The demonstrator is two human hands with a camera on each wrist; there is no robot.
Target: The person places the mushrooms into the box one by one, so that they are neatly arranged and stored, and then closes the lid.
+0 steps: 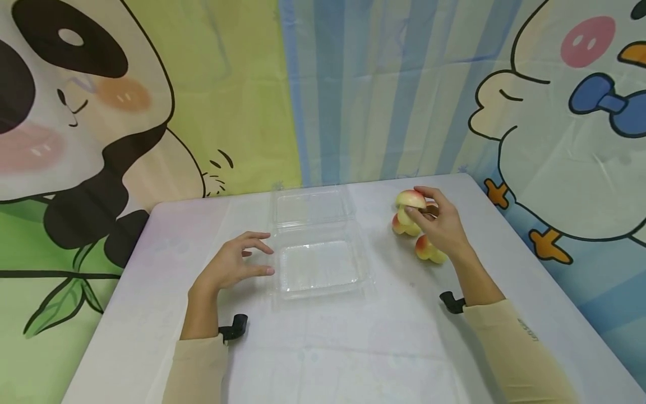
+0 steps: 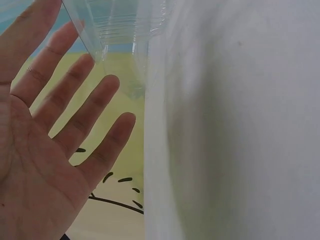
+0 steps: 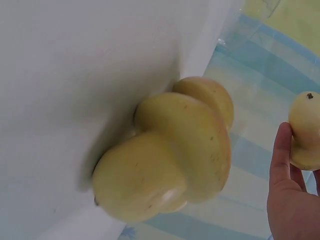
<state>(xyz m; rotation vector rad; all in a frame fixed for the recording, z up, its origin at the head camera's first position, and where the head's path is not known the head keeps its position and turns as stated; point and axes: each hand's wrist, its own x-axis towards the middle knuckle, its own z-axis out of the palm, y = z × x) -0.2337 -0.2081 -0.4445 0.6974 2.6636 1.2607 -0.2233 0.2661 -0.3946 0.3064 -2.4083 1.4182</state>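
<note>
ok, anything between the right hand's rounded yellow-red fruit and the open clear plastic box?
Possibly another yellow-red fruit, lower left of the held fruit in head view; then white tabletop to the box.

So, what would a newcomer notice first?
Probably the huge black and white cartoon panda on the left of the printed backdrop. Next, the yellow and red mushroom-shaped piece in the bare right hand, near similar pieces on the right of the white table. Then the open, clear plastic container mid-table.
</note>
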